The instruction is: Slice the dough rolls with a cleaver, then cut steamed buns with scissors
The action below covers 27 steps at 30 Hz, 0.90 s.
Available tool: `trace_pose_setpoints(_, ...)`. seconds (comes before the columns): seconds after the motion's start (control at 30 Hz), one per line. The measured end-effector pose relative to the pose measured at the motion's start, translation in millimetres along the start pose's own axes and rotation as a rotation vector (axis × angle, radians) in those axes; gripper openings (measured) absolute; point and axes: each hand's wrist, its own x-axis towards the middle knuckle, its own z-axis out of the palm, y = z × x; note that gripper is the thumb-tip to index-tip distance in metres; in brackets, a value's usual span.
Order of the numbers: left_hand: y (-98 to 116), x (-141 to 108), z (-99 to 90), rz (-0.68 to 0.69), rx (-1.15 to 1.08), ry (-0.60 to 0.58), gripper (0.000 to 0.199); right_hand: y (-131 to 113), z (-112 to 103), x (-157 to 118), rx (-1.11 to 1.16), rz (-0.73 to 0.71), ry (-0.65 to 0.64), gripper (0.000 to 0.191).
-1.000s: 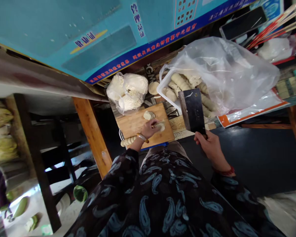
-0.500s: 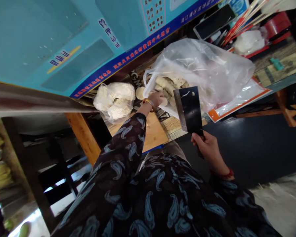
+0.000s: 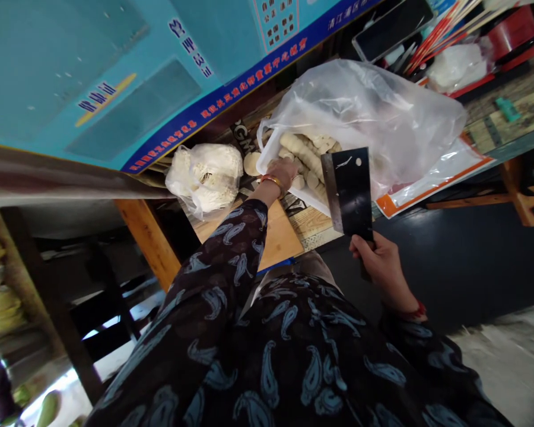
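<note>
Among pale rolls [image 3: 305,155] in the white tray [image 3: 269,148], reaching with the left hand [image 3: 285,172], probably placing more.
Gripping a cleaver [image 3: 350,193] in the right hand [image 3: 377,259]; cannot tell the left fingers' hold; next, probably, to let go and lift clear.

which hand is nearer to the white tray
Left. The left hand is right at the left end of the white tray; the right hand is apart from it, off to the right and closer to the body, holding the cleaver.
</note>
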Motion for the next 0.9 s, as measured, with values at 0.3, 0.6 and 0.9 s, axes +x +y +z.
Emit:
trace_pose_setpoints(0.3,-5.3,-7.3,-18.8,-0.12,0.057,0.043,0.03,-7.8,1.4,1.9,-0.017,-0.036,0.019,0.03)
trace_pose_setpoints(0.6,-11.1,10.2,-19.8,-0.04,-0.026,0.205,0.035,3.1,-11.3,-2.8,-0.036,0.02,0.136,0.031)
trace_pose_setpoints(0.9,28.0,31.6,-5.5,0.331,0.167,0.134,0.036,-1.4,-15.2,0.9,0.011,0.037,0.185,0.032)
